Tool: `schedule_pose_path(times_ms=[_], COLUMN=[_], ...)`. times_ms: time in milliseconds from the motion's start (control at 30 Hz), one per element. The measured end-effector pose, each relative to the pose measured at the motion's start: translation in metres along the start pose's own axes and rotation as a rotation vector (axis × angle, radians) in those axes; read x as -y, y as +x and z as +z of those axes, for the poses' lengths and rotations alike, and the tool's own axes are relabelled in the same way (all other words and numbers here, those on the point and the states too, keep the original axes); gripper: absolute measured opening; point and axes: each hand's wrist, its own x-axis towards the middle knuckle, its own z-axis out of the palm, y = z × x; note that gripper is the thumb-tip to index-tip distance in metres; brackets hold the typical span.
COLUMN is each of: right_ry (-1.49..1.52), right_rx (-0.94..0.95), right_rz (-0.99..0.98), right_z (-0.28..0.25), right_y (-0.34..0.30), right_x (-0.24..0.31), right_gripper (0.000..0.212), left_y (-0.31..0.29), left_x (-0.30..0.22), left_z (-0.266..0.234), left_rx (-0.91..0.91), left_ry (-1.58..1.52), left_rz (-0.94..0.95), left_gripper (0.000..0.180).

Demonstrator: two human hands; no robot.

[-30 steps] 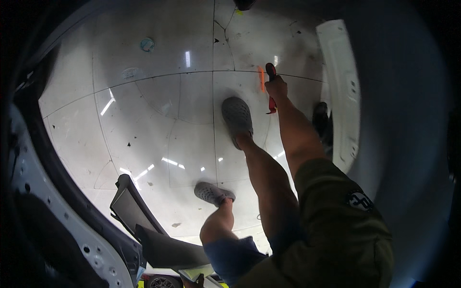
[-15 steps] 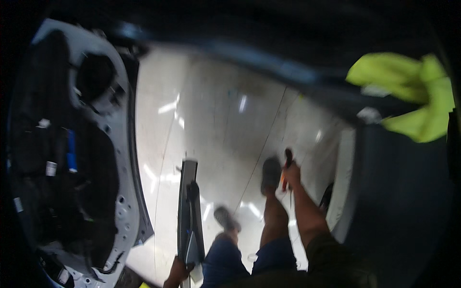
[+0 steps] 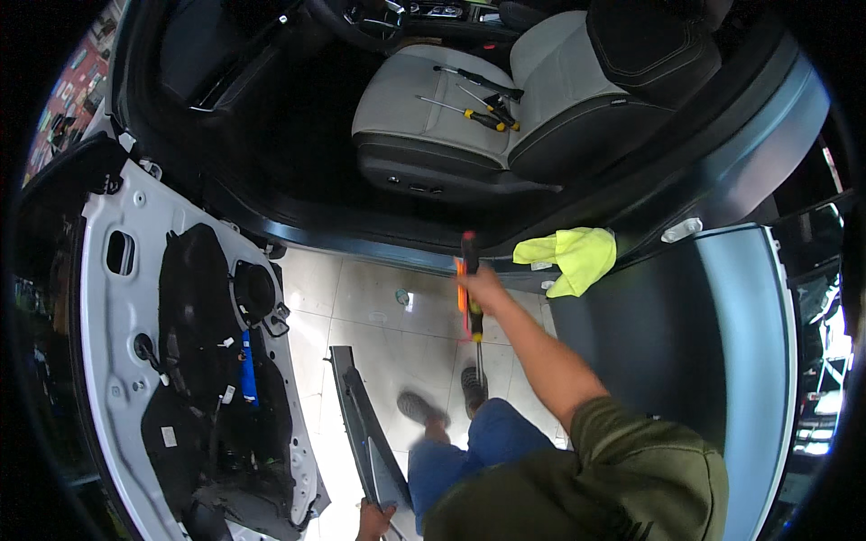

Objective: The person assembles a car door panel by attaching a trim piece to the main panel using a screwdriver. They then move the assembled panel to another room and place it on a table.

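My left hand [image 3: 374, 521], low in the picture, is closed on the lower end of a long dark trim panel [image 3: 359, 410] that stands beside my legs. Out in front of me, near the car's door sill, my right hand [image 3: 488, 290] is wrapped round a screwdriver [image 3: 476, 325] with a dark and yellow handle, its shaft pointing back toward my feet. A flat orange tool [image 3: 462, 293] shows in the same grip; its exact kind is unclear. Several more screwdrivers [image 3: 487, 119] with black and yellow handles lie on the light grey car seat [image 3: 397, 90].
A car door [image 3: 122, 343] without its inner panel is open at the left, its black lining and blue strip [image 3: 248, 370] exposed. A yellow-green cloth [image 3: 577, 260] hangs over the edge of the rear door [image 3: 758, 343]. The steering wheel [image 3: 352, 25] is at the top.
The view has shifted upward, bringing the seat and its tools into sight. My right hand has moved forward with the screwdriver, closer to the sill. My left hand keeps hold of the trim panel.
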Motion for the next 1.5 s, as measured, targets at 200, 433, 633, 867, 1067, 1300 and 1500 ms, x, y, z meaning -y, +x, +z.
schedule_pose_path(times_ms=[200, 433, 633, 867, 1067, 1300, 1500], right_ry=[0.319, -0.553, -1.130, -1.363, -0.860, -1.721, -1.283], right_rx=[-0.021, -0.388, -0.265, -0.105, 0.339, -0.230, -0.277], right_rz=[-0.144, -0.784, -0.787, -0.626, -0.318, -0.336, -0.433], right_z=[-0.032, -0.007, 0.018, 0.007, -0.038, -0.284, -0.245], right_y=[0.050, 0.048, 0.210, 0.371, 0.389, 0.546, 0.572], right_x=[0.136, 0.359, 0.356, 0.288, 0.329, 0.188, 0.189], right_gripper=[0.026, 0.036, 0.033, 0.033, 0.045, 0.046, 0.043], left_y=[0.026, 0.063, 0.104, 0.122, 0.110, 0.136, 0.126], left_x=[-0.040, -0.030, -0.076, -0.156, -0.194, -0.183, -0.221], left_z=[-0.066, -0.097, -0.131, -0.159, -0.193, -0.230, -0.276], left_rx=[-0.175, -0.276, -0.241, -0.378, -0.278, -0.186, -0.152], left_ry=[-0.243, -0.147, -0.310, -0.761, -1.249, -0.852, -0.549], left_rz=[-0.085, -0.019, -0.184, 0.009, -0.376, -0.219, -0.364], left_gripper=[0.067, 0.052, 0.056, 0.060, 0.047, 0.041, 0.035])
